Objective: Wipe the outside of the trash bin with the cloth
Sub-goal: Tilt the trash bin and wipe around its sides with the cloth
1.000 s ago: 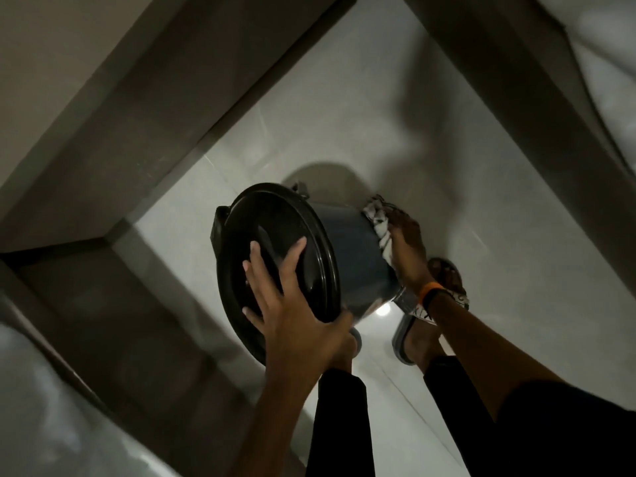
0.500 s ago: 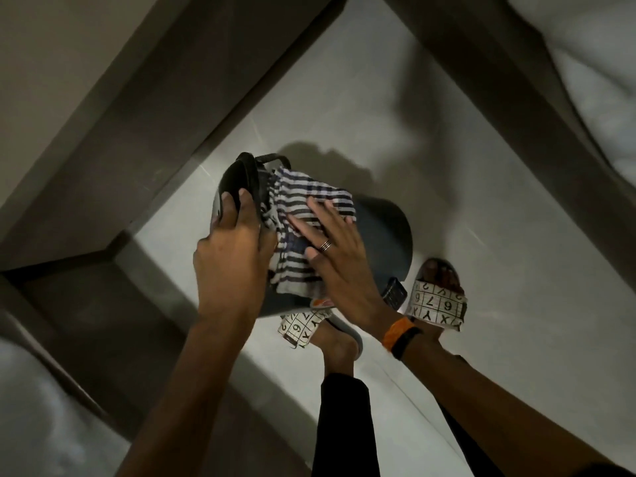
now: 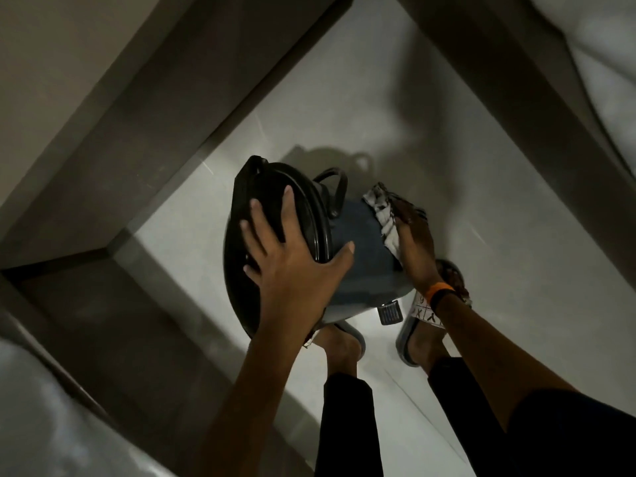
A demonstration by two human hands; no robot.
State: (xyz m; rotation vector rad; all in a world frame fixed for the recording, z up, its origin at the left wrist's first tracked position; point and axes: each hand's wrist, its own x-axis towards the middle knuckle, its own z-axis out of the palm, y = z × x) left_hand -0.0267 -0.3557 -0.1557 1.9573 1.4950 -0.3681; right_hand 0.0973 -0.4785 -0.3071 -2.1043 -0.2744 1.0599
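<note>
A round dark blue trash bin [image 3: 358,235] with a black lid [image 3: 272,197] is tipped toward the left, above the pale floor. My left hand [image 3: 292,259] lies spread on the lid, its thumb hooked over the rim onto the blue wall. My right hand [image 3: 414,242] presses a striped white cloth [image 3: 385,215] flat against the bin's right side. The bin's foot pedal [image 3: 390,313] pokes out at its lower end, and a black carry handle [image 3: 335,191] sticks up behind the lid.
My two feet in patterned sandals [image 3: 423,315] stand on the tiled floor [image 3: 378,98] right beside the bin. A dark wall base [image 3: 120,132] runs along the left and another along the upper right. White bedding [image 3: 599,63] shows at the top right corner.
The bin has been turned so its lid faces me again. My right hand with the cloth slid from the bin's upper face to its right side. My left hand moved from the rim onto the lid.
</note>
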